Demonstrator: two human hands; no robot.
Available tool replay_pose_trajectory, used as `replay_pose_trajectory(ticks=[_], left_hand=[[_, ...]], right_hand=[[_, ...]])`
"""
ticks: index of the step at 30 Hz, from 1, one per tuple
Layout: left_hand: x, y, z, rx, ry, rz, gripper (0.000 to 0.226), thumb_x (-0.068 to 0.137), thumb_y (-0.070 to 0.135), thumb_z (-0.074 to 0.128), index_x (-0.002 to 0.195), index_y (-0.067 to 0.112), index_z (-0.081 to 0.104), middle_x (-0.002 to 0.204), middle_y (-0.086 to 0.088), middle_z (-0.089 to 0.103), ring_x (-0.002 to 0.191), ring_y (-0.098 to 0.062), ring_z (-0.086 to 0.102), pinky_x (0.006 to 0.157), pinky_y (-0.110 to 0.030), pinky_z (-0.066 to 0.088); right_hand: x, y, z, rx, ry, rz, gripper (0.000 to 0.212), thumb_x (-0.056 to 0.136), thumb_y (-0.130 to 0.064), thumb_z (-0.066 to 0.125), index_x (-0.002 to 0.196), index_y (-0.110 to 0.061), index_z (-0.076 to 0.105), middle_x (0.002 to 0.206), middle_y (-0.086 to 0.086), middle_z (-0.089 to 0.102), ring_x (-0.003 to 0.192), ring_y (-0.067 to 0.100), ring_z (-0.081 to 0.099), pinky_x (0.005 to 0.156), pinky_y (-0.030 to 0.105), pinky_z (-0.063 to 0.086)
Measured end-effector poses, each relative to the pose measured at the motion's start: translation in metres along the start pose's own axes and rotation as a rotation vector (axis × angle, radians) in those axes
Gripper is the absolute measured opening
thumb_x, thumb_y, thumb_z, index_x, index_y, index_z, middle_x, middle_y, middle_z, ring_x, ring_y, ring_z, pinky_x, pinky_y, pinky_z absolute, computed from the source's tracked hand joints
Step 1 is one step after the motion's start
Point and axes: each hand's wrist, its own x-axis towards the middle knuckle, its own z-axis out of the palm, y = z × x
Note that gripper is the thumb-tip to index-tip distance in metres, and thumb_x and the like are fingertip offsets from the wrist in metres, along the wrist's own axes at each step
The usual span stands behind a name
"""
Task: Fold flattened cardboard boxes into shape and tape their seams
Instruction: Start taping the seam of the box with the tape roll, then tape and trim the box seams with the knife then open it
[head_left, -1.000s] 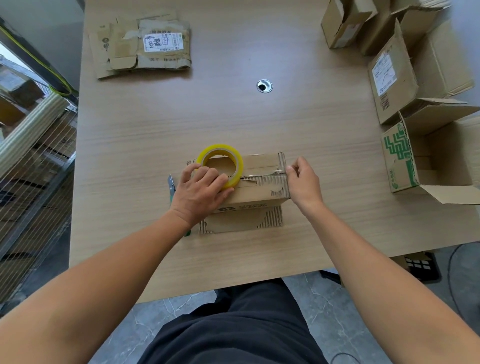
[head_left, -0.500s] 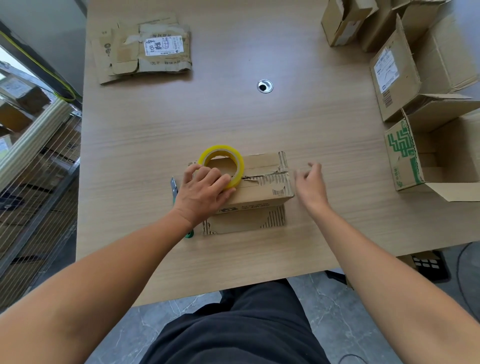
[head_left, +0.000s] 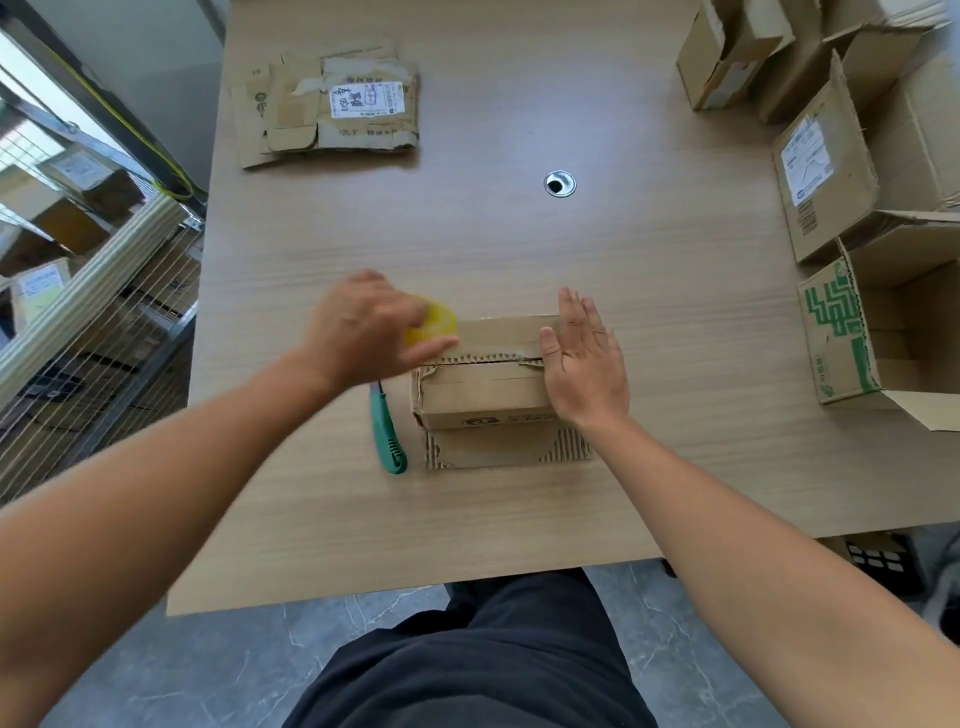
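Left hand (head_left: 363, 332): motion-blurred, held over the table (head_left: 675, 364). It grips the tape (head_left: 434, 323), a yellow roll that shows past the fingers on the thumb side. The blur hides how each finger sits.

Right hand (head_left: 584, 364): spread flat, fingers straight and close together, palm down. It presses on the right end of the box (head_left: 483, 384), and the fingertips reach the far top edge.

Box: folded up, standing on the table between the two hands, with its right end under the right palm. Its top flaps meet in a ragged seam that runs from just beside the left thumb to the right hand. A torn flap with exposed corrugation lies flat on the table at the near side, below the right wrist.

Knife (head_left: 387, 431): green handle, lying on the table just beside the box's left end, below the left hand and apart from it.

Flat cardboard (head_left: 332, 104): a stack with a white label, well beyond the left hand.

Open boxes (head_left: 826, 171): grouped well to the right of the right hand.
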Motion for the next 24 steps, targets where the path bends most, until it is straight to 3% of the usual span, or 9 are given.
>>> replay_pose_trajectory(ticks=[3,6,11,15,17,18,20,22,24], left_hand=[[-0.024,-0.031,-0.023,-0.034,-0.27,-0.266,0.057,0.088,0.072,0.042,0.062,0.023,0.053,0.051,0.004,0.048,0.05,-0.026,0.051,0.049,-0.027,0.037],[-0.041,-0.029,-0.012,-0.157,-0.502,-0.426,0.051,0.087,0.073,0.048,0.065,0.026,0.052,0.056,0.011,0.047,0.06,-0.021,0.052,0.053,-0.029,0.031],[-0.055,-0.024,0.008,-0.237,-0.488,-0.545,0.053,0.082,0.073,0.051,0.065,0.022,0.054,0.055,0.007,0.052,0.056,-0.008,0.047,0.049,-0.029,0.027],[-0.054,-0.024,0.015,-0.234,-0.505,-0.562,0.049,0.084,0.07,0.056,0.068,0.024,0.051,0.057,0.008,0.053,0.059,-0.013,0.05,0.049,-0.028,0.028],[-0.053,-0.023,0.019,-0.218,-0.561,-0.592,0.043,0.084,0.069,0.058,0.088,0.026,0.055,0.067,0.008,0.058,0.07,-0.019,0.057,0.053,-0.03,0.035],[-0.053,-0.022,0.021,-0.22,-0.592,-0.602,0.046,0.085,0.069,0.057,0.108,0.03,0.055,0.075,0.007,0.062,0.075,-0.021,0.059,0.058,-0.032,0.041],[-0.056,-0.019,0.023,-0.272,-0.631,-0.557,0.067,0.089,0.067,0.054,0.147,0.044,0.027,0.09,0.009,0.062,0.079,-0.018,0.06,0.069,-0.036,0.051],[-0.057,-0.014,0.025,-0.339,-0.678,-0.443,0.071,0.097,0.06,0.046,0.149,0.062,-0.002,0.099,0.016,0.051,0.081,-0.011,0.054,0.074,-0.034,0.051],[-0.056,-0.012,0.026,-0.347,-0.76,-0.367,0.06,0.101,0.058,0.033,0.142,0.068,-0.008,0.105,0.015,0.046,0.086,-0.01,0.053,0.077,-0.035,0.052]], right_hand=[[-0.003,-0.003,0.001,0.015,0.013,-0.004,0.061,0.105,-0.056,0.018,0.162,-0.036,0.004,0.17,-0.009,0.01,0.155,0.005,-0.002,0.126,0.04,0.007],[0.0,-0.005,0.001,-0.01,0.015,-0.01,0.061,0.105,-0.054,0.025,0.161,-0.039,0.008,0.17,-0.011,0.012,0.156,0.006,0.0,0.126,0.044,0.012],[0.001,-0.001,0.003,-0.104,-0.023,-0.017,0.063,0.101,-0.066,0.018,0.159,-0.046,0.003,0.17,-0.012,0.006,0.155,0.006,-0.006,0.123,0.046,0.015],[0.004,-0.002,0.005,-0.234,-0.045,-0.028,0.069,0.093,-0.077,0.009,0.157,-0.051,0.002,0.171,-0.007,0.0,0.155,0.009,-0.01,0.122,0.047,0.015],[0.006,-0.001,0.007,-0.287,-0.058,-0.033,0.071,0.091,-0.08,0.007,0.156,-0.053,-0.004,0.171,-0.006,-0.004,0.155,0.011,-0.013,0.123,0.048,0.013],[0.007,0.0,0.008,-0.31,-0.067,-0.036,0.072,0.09,-0.081,0.005,0.155,-0.053,-0.008,0.171,-0.005,-0.006,0.155,0.011,-0.015,0.124,0.048,0.011],[0.01,0.001,0.008,-0.348,-0.08,-0.058,0.073,0.089,-0.08,0.004,0.155,-0.051,-0.013,0.17,-0.004,-0.01,0.155,0.012,-0.018,0.125,0.049,0.007],[0.016,0.003,0.005,-0.37,-0.091,-0.092,0.074,0.09,-0.08,0.003,0.154,-0.05,-0.016,0.17,-0.003,-0.013,0.154,0.013,-0.02,0.126,0.05,0.004],[0.023,0.006,0.001,-0.395,-0.12,-0.137,0.074,0.09,-0.079,0.005,0.156,-0.049,-0.014,0.17,-0.002,-0.013,0.154,0.013,-0.02,0.126,0.049,0.002]])
